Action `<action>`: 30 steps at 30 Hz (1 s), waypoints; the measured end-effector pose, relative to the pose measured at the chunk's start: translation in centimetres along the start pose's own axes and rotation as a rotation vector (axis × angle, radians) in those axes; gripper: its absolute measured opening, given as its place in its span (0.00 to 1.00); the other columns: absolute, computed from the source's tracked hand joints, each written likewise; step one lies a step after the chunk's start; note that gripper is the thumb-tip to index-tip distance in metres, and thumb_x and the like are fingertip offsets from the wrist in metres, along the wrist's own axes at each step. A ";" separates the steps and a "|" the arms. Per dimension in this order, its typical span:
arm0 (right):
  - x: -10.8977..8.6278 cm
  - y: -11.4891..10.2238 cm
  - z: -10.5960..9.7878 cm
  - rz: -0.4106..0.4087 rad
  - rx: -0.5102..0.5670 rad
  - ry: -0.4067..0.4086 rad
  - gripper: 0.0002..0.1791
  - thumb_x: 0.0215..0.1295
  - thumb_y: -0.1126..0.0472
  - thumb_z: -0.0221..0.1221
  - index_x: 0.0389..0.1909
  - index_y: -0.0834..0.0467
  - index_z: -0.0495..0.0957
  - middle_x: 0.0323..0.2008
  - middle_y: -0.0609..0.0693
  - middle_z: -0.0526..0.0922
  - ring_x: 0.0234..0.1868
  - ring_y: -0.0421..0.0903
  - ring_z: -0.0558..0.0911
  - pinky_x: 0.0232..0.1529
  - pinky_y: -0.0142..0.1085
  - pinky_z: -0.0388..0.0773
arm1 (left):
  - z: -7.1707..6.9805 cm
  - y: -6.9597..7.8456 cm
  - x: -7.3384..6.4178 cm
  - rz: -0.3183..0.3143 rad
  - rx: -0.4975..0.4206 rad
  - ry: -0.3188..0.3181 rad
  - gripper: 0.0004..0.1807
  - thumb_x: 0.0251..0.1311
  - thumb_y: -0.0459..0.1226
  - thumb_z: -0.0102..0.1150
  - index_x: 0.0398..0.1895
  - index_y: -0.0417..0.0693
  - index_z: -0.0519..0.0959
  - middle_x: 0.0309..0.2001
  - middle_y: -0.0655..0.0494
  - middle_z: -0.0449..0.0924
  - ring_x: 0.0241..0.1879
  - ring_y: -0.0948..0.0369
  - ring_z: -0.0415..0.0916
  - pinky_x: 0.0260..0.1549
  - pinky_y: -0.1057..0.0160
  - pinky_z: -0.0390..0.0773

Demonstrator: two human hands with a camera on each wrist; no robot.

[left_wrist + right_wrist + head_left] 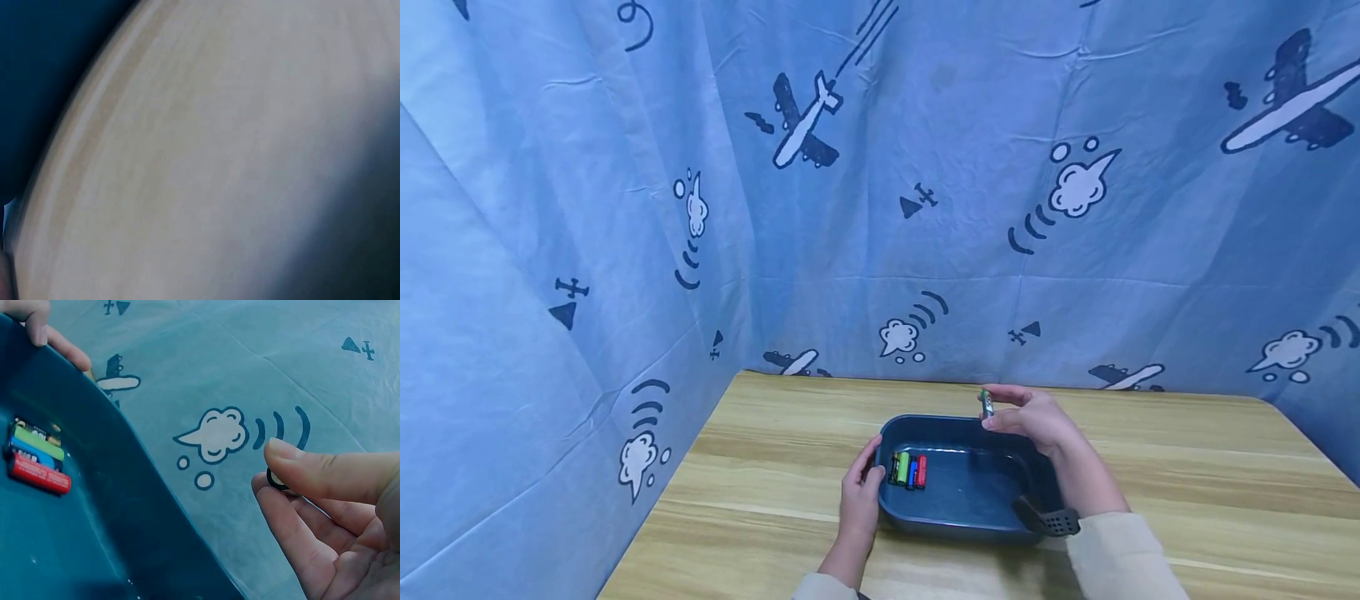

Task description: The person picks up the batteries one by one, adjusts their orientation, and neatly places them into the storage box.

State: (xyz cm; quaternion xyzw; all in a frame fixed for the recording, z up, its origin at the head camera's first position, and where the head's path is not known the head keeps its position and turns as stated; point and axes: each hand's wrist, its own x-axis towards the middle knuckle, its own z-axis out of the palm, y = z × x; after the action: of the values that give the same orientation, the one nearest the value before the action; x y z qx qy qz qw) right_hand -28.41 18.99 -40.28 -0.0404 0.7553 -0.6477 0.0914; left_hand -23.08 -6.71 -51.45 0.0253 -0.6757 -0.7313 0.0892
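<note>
A dark blue plastic bin point(958, 523) stands on the table. My left hand point(860, 492) grips its left rim, fingers on the outside and thumb at the edge. Inside, against the left wall, several batteries lie side by side: a black one point(893, 468), a light green one point(902, 469), a blue one point(912, 473) and a red one point(922, 472). Above the bin's far rim, my right hand point(1033, 419) pinches a green and silver battery point(987, 405) between thumb and fingers. From the right wrist, only the end of this battery point(277, 481) shows.
The wooden table point(1187, 467) extends on both sides of the bin. A blue curtain point(970, 250) printed with planes and clouds hangs behind the table and to the left. A black strap point(1047, 518) on the right wrist overlaps the bin's near right corner.
</note>
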 end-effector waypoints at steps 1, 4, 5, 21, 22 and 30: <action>0.0 0.0 0.1 -0.002 0.004 -0.003 0.33 0.49 0.69 0.66 0.59 0.70 0.67 0.48 0.61 0.77 0.39 0.49 0.84 0.41 0.38 0.80 | 0.0 0.2 -0.1 -0.002 -0.008 -0.001 0.22 0.63 0.31 0.45 0.60 0.51 0.73 0.63 0.53 0.67 0.66 0.52 0.57 0.62 0.53 0.59; 0.2 0.1 0.4 0.004 -0.002 0.001 0.34 0.49 0.69 0.67 0.59 0.69 0.67 0.50 0.62 0.76 0.39 0.49 0.83 0.41 0.38 0.80 | 0.0 1.5 -0.6 0.003 -0.003 -0.004 0.22 0.62 0.30 0.45 0.60 0.47 0.72 0.63 0.49 0.67 0.65 0.49 0.57 0.61 0.51 0.59; 0.2 0.1 0.5 0.007 -0.002 0.002 0.34 0.49 0.69 0.67 0.59 0.69 0.67 0.50 0.63 0.76 0.39 0.49 0.83 0.41 0.38 0.80 | 0.0 1.8 -0.8 0.001 -0.002 -0.004 0.22 0.62 0.29 0.45 0.60 0.45 0.72 0.63 0.48 0.67 0.65 0.49 0.57 0.61 0.51 0.59; 0.8 0.1 1.7 0.046 0.041 0.012 0.32 0.48 0.71 0.66 0.57 0.68 0.69 0.52 0.64 0.75 0.37 0.48 0.83 0.42 0.40 0.80 | 0.0 -0.4 0.1 0.002 0.000 0.008 0.22 0.62 0.32 0.45 0.59 0.53 0.73 0.63 0.54 0.67 0.65 0.52 0.58 0.60 0.52 0.61; 0.9 0.1 1.8 0.046 0.039 0.013 0.32 0.48 0.71 0.66 0.57 0.68 0.70 0.51 0.63 0.76 0.37 0.48 0.83 0.41 0.40 0.80 | 0.0 -0.4 0.2 0.008 0.006 0.007 0.22 0.62 0.32 0.45 0.59 0.52 0.73 0.63 0.53 0.67 0.65 0.51 0.58 0.60 0.51 0.61; 1.2 0.2 2.5 0.069 0.043 0.021 0.32 0.48 0.70 0.67 0.57 0.66 0.70 0.51 0.63 0.76 0.38 0.50 0.83 0.41 0.41 0.80 | 0.0 -0.3 0.1 0.012 0.018 0.007 0.22 0.62 0.32 0.45 0.59 0.53 0.73 0.63 0.54 0.67 0.65 0.52 0.59 0.60 0.52 0.61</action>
State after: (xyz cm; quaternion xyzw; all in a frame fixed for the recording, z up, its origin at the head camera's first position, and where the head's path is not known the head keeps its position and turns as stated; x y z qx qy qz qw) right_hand -29.14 16.40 -40.94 -0.0053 0.7432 -0.6605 0.1066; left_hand -23.22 -6.69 -51.71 0.0247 -0.6820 -0.7247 0.0956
